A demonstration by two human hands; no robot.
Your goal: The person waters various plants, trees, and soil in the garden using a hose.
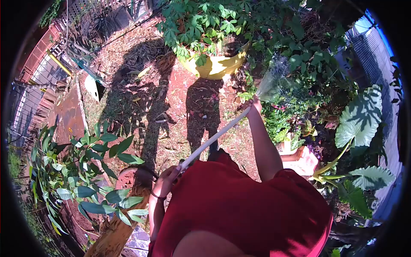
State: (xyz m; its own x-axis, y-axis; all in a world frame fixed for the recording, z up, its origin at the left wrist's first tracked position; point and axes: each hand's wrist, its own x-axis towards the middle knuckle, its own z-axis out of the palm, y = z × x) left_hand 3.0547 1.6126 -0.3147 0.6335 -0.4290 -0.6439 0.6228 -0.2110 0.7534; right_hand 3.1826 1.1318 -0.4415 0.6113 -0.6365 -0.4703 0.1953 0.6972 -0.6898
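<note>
A pale garden hose (216, 136) runs diagonally across the front of my body. Near its outlet, my right hand (254, 106) is closed around it, arm stretched forward. From there a fan of water spray (269, 87) spreads up and to the right over green plants (295, 100). Lower down, by my waist, my left hand (164, 182) is closed on the hose as well. A dark band circles the left wrist. The hose's course beyond my left hand is hidden.
A yellow curved planter (214, 67) with leafy growth stands ahead. A leafy shrub (94, 171) and a wooden trunk (113, 235) are at left. Large broad leaves (361, 118) and a light-coloured pot (299, 160) are at right. Dry leaves litter the reddish soil (175, 103).
</note>
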